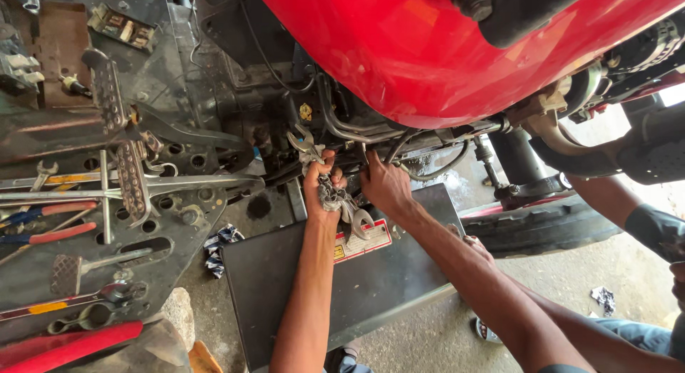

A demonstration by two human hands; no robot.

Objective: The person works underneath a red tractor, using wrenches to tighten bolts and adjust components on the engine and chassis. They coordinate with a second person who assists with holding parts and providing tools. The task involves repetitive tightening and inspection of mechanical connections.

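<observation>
While the left hand (pixel 322 191) clamps a bunch of spanners (pixel 335 194) running upright at frame centre, the right hand (pixel 385 187), fingers curled, grips pipework (pixel 371 141) just beside.

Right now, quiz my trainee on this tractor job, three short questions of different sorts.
1. True or false: the left hand holds a bunch of spanners.
2. The right hand is: A) on the pliers, B) up at the pipes under the red body, C) on the floor.
3. What colour is the label on the grey panel?

Key: 1 true. 2 B. 3 red and white, with some yellow.
</observation>
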